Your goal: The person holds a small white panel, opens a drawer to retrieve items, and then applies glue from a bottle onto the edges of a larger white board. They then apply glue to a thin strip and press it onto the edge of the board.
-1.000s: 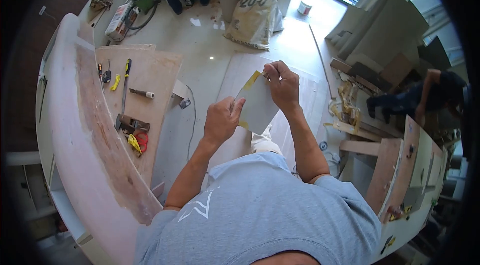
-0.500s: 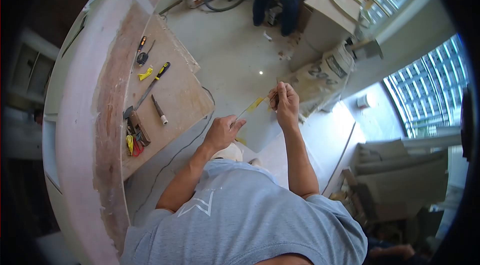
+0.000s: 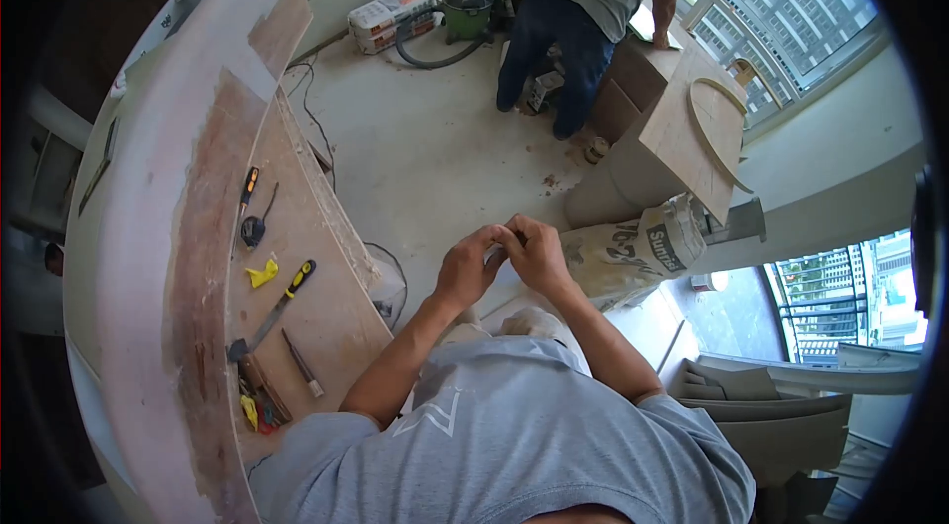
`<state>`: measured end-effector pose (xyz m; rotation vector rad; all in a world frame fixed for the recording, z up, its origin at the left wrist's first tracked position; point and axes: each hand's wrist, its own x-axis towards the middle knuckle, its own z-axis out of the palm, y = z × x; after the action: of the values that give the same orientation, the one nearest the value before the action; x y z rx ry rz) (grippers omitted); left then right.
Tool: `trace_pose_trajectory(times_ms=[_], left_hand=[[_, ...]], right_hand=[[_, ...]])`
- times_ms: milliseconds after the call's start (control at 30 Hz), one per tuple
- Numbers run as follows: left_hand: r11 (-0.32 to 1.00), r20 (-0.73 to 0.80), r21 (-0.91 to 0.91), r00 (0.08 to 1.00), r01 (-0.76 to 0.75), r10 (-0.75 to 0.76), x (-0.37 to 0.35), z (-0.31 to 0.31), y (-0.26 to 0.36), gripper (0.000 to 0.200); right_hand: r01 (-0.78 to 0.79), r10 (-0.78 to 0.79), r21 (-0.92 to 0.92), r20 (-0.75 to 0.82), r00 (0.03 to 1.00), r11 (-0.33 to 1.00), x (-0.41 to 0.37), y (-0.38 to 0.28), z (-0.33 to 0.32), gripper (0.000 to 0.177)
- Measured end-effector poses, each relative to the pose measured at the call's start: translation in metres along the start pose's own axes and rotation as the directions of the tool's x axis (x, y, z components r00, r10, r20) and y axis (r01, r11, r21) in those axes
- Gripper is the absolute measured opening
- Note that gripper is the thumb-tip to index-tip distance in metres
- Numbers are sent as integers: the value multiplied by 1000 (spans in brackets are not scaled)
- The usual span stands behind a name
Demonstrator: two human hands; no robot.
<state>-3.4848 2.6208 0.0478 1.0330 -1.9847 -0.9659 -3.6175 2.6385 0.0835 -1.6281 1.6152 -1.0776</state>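
Touching each other, the left hand (image 3: 469, 268) and right hand (image 3: 535, 253) are closed over a sheet (image 3: 494, 252), mostly hidden, pinched between them in front of the shirt (image 3: 514, 425). On the board (image 3: 331, 316) at left, a tape measure (image 3: 253, 230) is laid; beyond, a sack (image 3: 628, 259) is seen.

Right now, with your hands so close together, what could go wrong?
The left hand and right hand meet around a piece mostly hidden by fingers, so it might slip.
A loop of cord lies on the floor beside the plywood board; a foot could catch it.
The vacuum hose curls near the co-worker's jeans, so stepping back might mean tripping.
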Motion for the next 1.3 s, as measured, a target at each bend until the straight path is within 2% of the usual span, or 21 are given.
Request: trace_pose_trajectory(times_ms=[33, 67, 133, 200, 233, 267, 333, 433, 500, 533, 633, 733, 833, 933, 1033, 1133, 1233, 1300], left_hand=[[998, -12, -21, 999, 51, -51, 17, -1, -5, 29], [999, -75, -35, 997, 31, -33, 35, -6, -10, 28], [997, -201, -71, 980, -5, -9, 64, -15, -20, 27], [976, -226, -109, 952, 188, -208, 95, -28, -31, 24], [951, -240, -126, 922, 282, -305, 110, -34, -38, 24], [955, -293, -104, 909, 279, -297, 125, -39, -52, 24], [959, -389, -55, 878, 279, -278, 156, -47, -81, 26], [949, -433, 62, 865, 309, -253, 213, -65, -99, 31], [946, -493, 122, 846, 300, -204, 243, -85, -110, 29], [937, -538, 129, 817, 323, -207, 267, -91, -120, 28], [916, -627, 310, 779, 256, -6, 301, -108, -143, 25], [897, -650, 320, 759, 305, -26, 342, -121, -169, 22], [901, -609, 288, 788, 325, -90, 392, -145, -195, 22], [906, -559, 276, 820, 323, -122, 454, -167, -245, 23], [882, -402, 192, 855, 430, -329, 532, -187, -278, 24], [940, -329, 181, 918, 290, -220, 609, -198, -304, 25], [978, -104, -143, 981, 151, -167, 676, -210, -308, 28], [982, -34, -174, 996, 78, -86, 710, -213, -322, 29]], right_hand=[[13, -13, 20, -1, 1000, 1000, 20, 6, -2, 24], [27, -27, 35, -5, 1000, 999, 41, 13, -3, 25], [-52, 50, 254, 13, 999, 966, 80, 24, 0, 28], [-170, 159, 456, 63, 985, 873, 126, 32, -4, 30], [-91, 81, 511, 41, 996, 855, 151, 38, -2, 37], [-53, -12, 410, 154, 988, 911, 175, 44, -2, 38], [68, -148, 213, 386, 910, 975, 220, 59, -3, 41], [307, -252, -6, 556, 792, 952, 272, 87, 28, 43], [198, -196, 78, 690, 696, 977, 317, 76, 35, 44], [134, -164, 102, 776, 609, 986, 350, 75, 34, 44], [169, -230, 162, 794, 562, 972, 397, 75, 47, 46], [149, -224, 169, 805, 550, 974, 447, 74, 58, 46], [169, -221, 149, 773, 595, 974, 500, 88, 81, 46], [120, -177, 130, 729, 661, 984, 561, 96, 93, 47], [76, -26, -46, 664, 747, 996, 624, 97, 93, 46], [-27, 58, -65, 542, 838, 998, 684, 101, 83, 45], [-205, 184, -6, 466, 865, 979, 729, 109, 66, 47], [-253, 267, -93, 460, 847, 963, 758, 102, 59, 48]])
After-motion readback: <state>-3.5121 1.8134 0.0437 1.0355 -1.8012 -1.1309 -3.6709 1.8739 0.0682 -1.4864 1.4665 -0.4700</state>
